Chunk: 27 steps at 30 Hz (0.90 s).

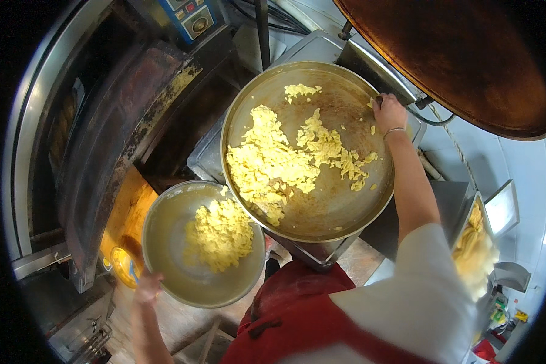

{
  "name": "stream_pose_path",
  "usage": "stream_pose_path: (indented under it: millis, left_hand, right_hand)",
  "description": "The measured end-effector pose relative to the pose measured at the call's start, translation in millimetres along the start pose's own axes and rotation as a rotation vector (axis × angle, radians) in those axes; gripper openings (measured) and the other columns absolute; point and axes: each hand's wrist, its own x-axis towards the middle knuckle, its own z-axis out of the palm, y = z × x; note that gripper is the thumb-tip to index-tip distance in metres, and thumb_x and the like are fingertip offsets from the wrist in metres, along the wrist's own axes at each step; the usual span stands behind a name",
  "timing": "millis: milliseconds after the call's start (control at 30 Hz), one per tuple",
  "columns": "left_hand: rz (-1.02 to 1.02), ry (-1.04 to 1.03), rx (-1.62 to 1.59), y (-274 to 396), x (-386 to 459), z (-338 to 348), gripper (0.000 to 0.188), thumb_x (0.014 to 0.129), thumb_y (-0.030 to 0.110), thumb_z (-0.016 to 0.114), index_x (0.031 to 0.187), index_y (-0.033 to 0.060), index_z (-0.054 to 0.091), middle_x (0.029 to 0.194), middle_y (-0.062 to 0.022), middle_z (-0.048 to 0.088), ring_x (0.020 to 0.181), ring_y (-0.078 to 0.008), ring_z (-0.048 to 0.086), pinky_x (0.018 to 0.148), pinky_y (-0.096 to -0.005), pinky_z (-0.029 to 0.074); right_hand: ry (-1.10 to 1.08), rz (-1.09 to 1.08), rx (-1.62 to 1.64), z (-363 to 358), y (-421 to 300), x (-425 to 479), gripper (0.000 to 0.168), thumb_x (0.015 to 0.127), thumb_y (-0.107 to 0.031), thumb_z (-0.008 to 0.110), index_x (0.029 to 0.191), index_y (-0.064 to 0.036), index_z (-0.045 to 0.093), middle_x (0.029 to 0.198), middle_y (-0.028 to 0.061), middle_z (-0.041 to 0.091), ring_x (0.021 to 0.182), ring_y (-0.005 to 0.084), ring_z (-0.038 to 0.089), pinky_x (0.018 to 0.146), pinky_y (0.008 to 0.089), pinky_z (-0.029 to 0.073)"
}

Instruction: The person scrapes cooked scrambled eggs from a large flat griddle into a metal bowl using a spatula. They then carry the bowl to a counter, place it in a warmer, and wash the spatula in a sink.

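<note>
A large round metal pan (341, 209) holds scrambled egg (264, 159), most of it on the pan's left side, with smaller clumps near the middle and top. My right hand (390, 112) grips something dark and small inside the pan's right rim; what it is cannot be made out. Below and left of the pan, a round metal bowl (173, 245) contains a heap of scrambled egg (223, 236). My left hand (148, 287) is closed on the bowl's left rim. The bowl's upper right edge lies under or against the pan's lower left edge.
An open round griddle lid (446, 59) rises at upper right. Left stand dark metal equipment (118, 104) and a control panel (199, 22). A small yellow container (123, 268) with a blue utensil is beside the bowl. A bin of yellowish food (473, 255) stands at right.
</note>
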Motion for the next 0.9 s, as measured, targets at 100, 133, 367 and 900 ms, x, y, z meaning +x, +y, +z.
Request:
stream_pose_path:
  millis: [100, 133, 367, 900]
  left_hand:
    - [0.033, 0.019, -0.009, -14, 4, -6, 0.042, 0.076, 0.003, 0.052, 0.117, 0.0074, 0.052, 0.094, -0.0036, 0.059, 0.072, -0.0133, 0.055, 0.050, -0.0261, 0.040]
    - [0.019, 0.021, -0.021, -5, 0, 0, 0.042, 0.076, 0.003, 0.053, 0.118, 0.0074, 0.052, 0.094, -0.0037, 0.059, 0.072, -0.0134, 0.055, 0.050, -0.0259, 0.040]
    - [0.024, 0.002, -0.045, 19, -10, 11, 0.051, 0.077, 0.005, 0.054, 0.128, 0.0080, 0.047, 0.093, -0.0033, 0.059, 0.070, -0.0130, 0.055, 0.053, -0.0263, 0.043]
    - [-0.012, 0.040, 0.113, 3, -3, -1, 0.048, 0.075, 0.004, 0.051, 0.123, 0.0044, 0.050, 0.084, -0.0041, 0.058, 0.065, -0.0123, 0.052, 0.047, -0.0266, 0.039]
  right_hand:
    - [-0.042, -0.097, 0.135, -9, -38, -13, 0.034, 0.091, -0.035, 0.052, 0.104, -0.006, 0.062, 0.101, 0.0148, 0.064, 0.089, 0.0328, 0.063, 0.076, 0.0426, 0.051]
    - [-0.033, -0.158, 0.238, -20, -54, -16, 0.034, 0.091, -0.035, 0.052, 0.104, -0.006, 0.063, 0.101, 0.0150, 0.064, 0.089, 0.0330, 0.063, 0.076, 0.0424, 0.051]
    - [-0.044, -0.229, 0.281, -7, -107, 34, 0.033, 0.089, -0.036, 0.053, 0.103, -0.007, 0.063, 0.104, 0.0143, 0.063, 0.095, 0.0331, 0.061, 0.082, 0.0440, 0.048]
    - [-0.424, -0.376, 0.982, -55, -175, -115, 0.017, 0.083, -0.021, 0.066, 0.095, -0.010, 0.066, 0.095, 0.0074, 0.067, 0.077, 0.0144, 0.064, 0.069, 0.0264, 0.053]
